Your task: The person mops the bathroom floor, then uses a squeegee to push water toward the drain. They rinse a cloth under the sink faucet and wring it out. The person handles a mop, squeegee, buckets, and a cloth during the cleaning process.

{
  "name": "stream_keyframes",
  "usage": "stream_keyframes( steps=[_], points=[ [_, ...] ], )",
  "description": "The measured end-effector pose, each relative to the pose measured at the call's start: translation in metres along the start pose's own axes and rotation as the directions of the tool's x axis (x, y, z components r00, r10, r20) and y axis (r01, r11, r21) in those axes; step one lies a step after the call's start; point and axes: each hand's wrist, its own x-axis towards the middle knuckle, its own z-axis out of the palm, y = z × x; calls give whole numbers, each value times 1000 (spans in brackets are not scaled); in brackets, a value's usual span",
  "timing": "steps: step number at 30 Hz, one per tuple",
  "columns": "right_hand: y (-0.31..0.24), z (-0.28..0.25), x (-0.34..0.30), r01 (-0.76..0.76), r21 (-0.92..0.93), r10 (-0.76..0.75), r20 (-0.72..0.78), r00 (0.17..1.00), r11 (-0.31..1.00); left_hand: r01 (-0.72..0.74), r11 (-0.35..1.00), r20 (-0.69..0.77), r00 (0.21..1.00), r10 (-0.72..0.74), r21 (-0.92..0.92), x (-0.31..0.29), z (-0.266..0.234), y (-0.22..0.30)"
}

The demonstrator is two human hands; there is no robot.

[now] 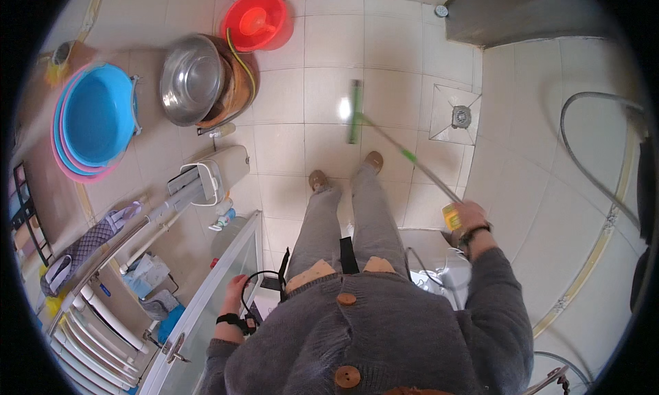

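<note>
My right hand (471, 217) is closed round the upper end of a long-handled floor squeegee (410, 156). Its grey pole has a green sleeve and slants down to a narrow green head (354, 112), which is on the pale tiled floor ahead of my feet. A small yellow thing (451, 217) shows against my right hand; I cannot make out its kind. My left hand (237, 285) hangs low at my side beside the white-framed glass door (199, 309). Its fingers are too small and partly hidden to read.
A square floor drain (461, 117) lies to the right of the squeegee. Far left stand a red basin (281, 32), a metal bowl (189, 79) and a brown tub (237, 93). Blue and pink basins (103, 113) hang on the left wall. A grey hose (583, 148) loops at right.
</note>
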Motion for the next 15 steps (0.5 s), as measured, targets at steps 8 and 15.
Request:
stream_keyframes(
  steps=[8, 15],
  points=[
    [93, -74, -76, -451, 155, 477, -244, 844, 879, -118, 978, 127, 987, 97, 170, 59, 7, 86],
    [-41, -173, -46, -271, -33, 230, -440, 868, 962, -220, 942, 121, 973, 195, 253, 110, 5, 178]
  ],
)
